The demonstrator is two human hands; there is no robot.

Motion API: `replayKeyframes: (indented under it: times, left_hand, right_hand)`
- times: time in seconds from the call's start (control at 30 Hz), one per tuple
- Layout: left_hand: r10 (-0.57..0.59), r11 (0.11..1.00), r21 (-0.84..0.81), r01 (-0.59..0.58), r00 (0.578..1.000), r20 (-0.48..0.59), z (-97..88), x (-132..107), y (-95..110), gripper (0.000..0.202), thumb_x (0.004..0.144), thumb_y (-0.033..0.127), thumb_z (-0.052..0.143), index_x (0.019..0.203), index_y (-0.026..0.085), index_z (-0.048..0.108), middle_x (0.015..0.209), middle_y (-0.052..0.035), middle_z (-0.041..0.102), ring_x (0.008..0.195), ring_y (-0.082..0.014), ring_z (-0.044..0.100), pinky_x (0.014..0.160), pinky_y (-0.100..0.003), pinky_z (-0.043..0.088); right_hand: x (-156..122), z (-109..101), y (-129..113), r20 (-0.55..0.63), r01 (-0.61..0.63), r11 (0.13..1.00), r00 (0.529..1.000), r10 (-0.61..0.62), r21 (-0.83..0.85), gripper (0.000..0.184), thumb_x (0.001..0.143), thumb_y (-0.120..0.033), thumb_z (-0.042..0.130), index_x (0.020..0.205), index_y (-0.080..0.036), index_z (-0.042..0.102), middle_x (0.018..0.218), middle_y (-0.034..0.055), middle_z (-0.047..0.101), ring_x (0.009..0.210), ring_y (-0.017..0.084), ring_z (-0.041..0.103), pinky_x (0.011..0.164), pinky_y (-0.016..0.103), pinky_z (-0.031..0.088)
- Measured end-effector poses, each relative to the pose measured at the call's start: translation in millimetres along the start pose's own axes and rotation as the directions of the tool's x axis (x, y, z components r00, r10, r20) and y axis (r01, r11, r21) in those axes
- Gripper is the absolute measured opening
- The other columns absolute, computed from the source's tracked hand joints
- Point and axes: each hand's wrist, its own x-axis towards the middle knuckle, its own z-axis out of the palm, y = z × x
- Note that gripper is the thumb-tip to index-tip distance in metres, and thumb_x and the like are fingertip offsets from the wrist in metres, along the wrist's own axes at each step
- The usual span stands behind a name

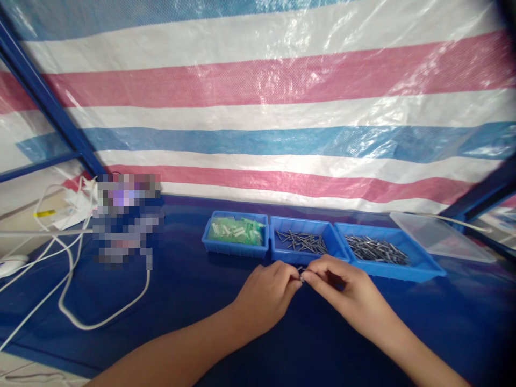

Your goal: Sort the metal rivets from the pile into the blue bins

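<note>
My left hand (266, 293) and my right hand (342, 285) meet just in front of the middle bin, fingertips pinched together. Between them shows a bit of a small metallic piece (301, 275), mostly covered by the fingers and too small to name. Behind the hands, a blue plastic bin (308, 254) holds long thin metal pieces like nails or screws (300, 242). To its left, another blue bin (236, 248) contains pale green plastic pieces (236, 231). On the right, a longer blue bin (423, 269) carries many dark metal pieces (377, 250), screw-like in shape.
The bins stand in a row on a dark blue tabletop (181, 301). A clear plastic sheet or lid (443, 239) leans behind the right bin. White cables (68, 290) and a white mouse (14, 264) lie at left, near a blurred-out patch. Striped plastic sheeting (258, 80) hangs behind.
</note>
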Motion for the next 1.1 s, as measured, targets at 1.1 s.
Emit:
replayKeyframes:
  times: [1.1]
  left_hand:
    - [0.095,0.993,-0.068,-0.1,0.992,-0.078,-4.5,2,3,0.034,0.094,0.034,0.047,0.124,0.019,0.052,0.112,-0.0076,0.063,0.105,-0.0221,0.055,0.093,-0.036,0.042]
  right_hand:
    - [2,-52,16,-0.196,-0.104,0.964,0.979,0.057,-0.243,0.026,0.085,-0.045,0.051,0.085,-0.023,0.065,0.082,0.0048,0.069,0.069,0.022,0.064,0.064,0.034,0.048]
